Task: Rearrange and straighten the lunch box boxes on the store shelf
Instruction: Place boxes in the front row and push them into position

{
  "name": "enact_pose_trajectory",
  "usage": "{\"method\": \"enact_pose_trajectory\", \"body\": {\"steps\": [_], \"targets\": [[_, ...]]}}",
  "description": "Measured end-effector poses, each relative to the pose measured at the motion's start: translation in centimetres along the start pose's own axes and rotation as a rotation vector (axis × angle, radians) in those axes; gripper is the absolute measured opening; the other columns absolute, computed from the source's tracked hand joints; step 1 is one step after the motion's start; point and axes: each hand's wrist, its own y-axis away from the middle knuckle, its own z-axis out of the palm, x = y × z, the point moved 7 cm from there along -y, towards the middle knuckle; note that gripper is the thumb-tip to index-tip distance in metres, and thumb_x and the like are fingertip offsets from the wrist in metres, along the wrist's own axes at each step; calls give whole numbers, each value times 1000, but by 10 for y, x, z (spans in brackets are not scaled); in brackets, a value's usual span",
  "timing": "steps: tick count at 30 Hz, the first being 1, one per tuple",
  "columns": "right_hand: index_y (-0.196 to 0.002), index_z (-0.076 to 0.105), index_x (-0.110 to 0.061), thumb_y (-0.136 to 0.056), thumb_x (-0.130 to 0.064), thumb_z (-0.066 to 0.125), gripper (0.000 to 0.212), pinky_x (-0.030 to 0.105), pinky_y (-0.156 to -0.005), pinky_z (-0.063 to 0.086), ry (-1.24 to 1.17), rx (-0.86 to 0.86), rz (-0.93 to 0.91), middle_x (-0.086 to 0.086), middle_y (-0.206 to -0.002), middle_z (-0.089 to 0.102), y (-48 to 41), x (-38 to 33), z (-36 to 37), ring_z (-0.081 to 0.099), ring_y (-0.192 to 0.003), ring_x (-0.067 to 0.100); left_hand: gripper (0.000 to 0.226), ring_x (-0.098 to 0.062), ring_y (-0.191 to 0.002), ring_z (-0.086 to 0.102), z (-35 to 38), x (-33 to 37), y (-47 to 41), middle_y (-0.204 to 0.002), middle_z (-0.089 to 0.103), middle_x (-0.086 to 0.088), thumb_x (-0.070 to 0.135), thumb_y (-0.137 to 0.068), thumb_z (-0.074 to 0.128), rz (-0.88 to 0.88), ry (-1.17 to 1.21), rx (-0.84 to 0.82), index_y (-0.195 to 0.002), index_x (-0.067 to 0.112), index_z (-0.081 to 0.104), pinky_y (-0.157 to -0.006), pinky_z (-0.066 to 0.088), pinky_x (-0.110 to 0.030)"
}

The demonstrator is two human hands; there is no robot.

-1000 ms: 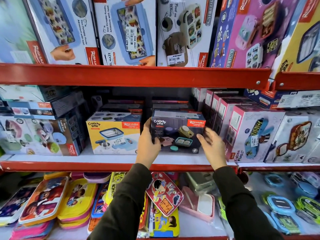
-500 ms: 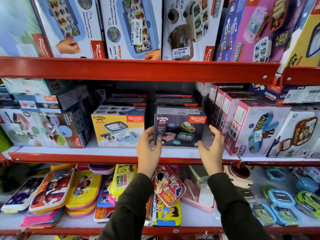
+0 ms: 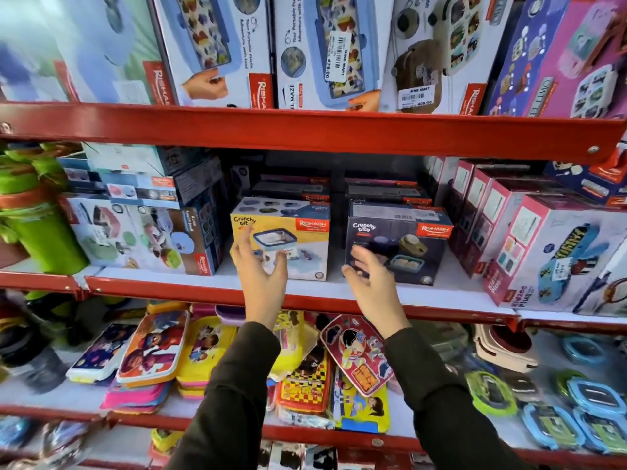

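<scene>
Two "Crunchy bite" lunch box boxes stand side by side on the middle shelf point(image 3: 454, 293): a yellow box point(image 3: 305, 242) on the left and a dark navy box point(image 3: 407, 245) on the right, with more boxes stacked behind them. My left hand point(image 3: 261, 276) is raised in front of the yellow box, fingers spread, holding nothing. In front of the navy box's lower left corner my right hand point(image 3: 369, 283) hovers open, apart from the box.
Pink boxes point(image 3: 543, 252) stand in a row to the right, stacked blue and white boxes point(image 3: 142, 232) to the left. Large boxes point(image 3: 325, 49) lean on the top shelf. Flat colourful lunch cases point(image 3: 152, 347) and round containers point(image 3: 590, 398) fill the lower shelf. A green bag point(image 3: 34, 218) sits far left.
Both hands have let go of the navy box and shifted left; the left hand is now before the yellow box. The view has shifted right and up slightly.
</scene>
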Motion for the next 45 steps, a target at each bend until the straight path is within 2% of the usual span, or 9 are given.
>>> {"method": "enact_pose_trajectory", "body": {"steps": [4, 9, 16, 19, 26, 32, 36, 40, 45], "targets": [[-153, 42, -14, -102, -29, 56, 55, 44, -121, 37, 121, -46, 83, 10, -157, 49, -15, 4, 28, 44, -147, 26, 90, -19, -165, 3, -20, -35, -28, -178, -1, -6, 21, -105, 60, -206, -24, -182, -167, 10, -3, -125, 8, -24], [-156, 37, -13, -104, -30, 50, 56, 43, -120, 37, 281, -45, 123, 11, -158, 48, -22, 8, 55, 44, -147, 31, 55, -31, -138, 55, -35, -73, -53, -136, 62, 0, 38, -92, 66, -251, -173, -365, -140, 22, 46, -122, 38, -51], [-154, 38, -22, -82, -33, 81, 84, 38, -120, 37, 256, 44, 14, 0, -155, 46, -4, -6, 57, 44, -142, 15, 109, -32, -142, 40, -51, -83, -59, -146, 39, -13, 14, -80, 85, -65, -294, -483, -165, 17, 17, -121, 33, -37], [-152, 38, -27, -76, -21, 87, 90, 33, -118, 36, 207, 79, -60, -3, -149, 43, 1, -18, 50, 43, -137, 10, 105, -31, -142, 39, -60, -69, -63, -134, 36, -4, 6, -82, 81, 59, -275, -505, -165, 22, 18, -116, 31, -27], [-147, 46, -34, -83, -29, 81, 73, 35, -111, 47, 112, 200, -148, -5, -136, 52, 5, -36, 30, 54, -128, 10, 82, -12, -139, 52, -82, -47, -77, -142, 49, 4, 50, -87, 71, 212, -61, -514, -159, 30, 38, -120, 45, -42], [-123, 63, -27, -90, -36, 74, 37, 34, -97, 60, -197, 333, -130, -9, -122, 72, 1, -59, 19, 70, -111, 9, 42, -12, -127, 59, -84, -35, -80, -138, 60, 6, 41, -82, 67, 92, 259, -463, -118, 32, 47, -104, 46, -33], [-119, 63, -42, -92, -48, 60, 28, 45, -101, 56, -207, 292, -118, -15, -123, 72, -6, -64, 20, 67, -115, 7, 53, -4, -127, 58, -79, -28, -82, -141, 59, 15, 30, -83, 57, 132, 280, -462, -135, 34, 46, -99, 48, -17], [-123, 57, -49, -99, -30, 58, 30, 47, -113, 47, -212, 211, -49, -38, -115, 65, -15, -51, 38, 59, -126, 9, 66, -13, -130, 59, -64, -44, -90, -152, 55, 1, 12, -89, 44, 44, 315, -445, -153, 28, 38, -97, 53, -25], [-153, 42, -17, -101, -20, 59, 55, 44, -118, 42, -76, 173, 25, -3, -149, 54, -31, -21, 59, 52, -138, 22, 66, -21, -137, 54, -51, -65, -96, -155, 51, -9, 12, -89, 44, -56, 289, -422, -152, 28, 36, -114, 46, -41]]}}
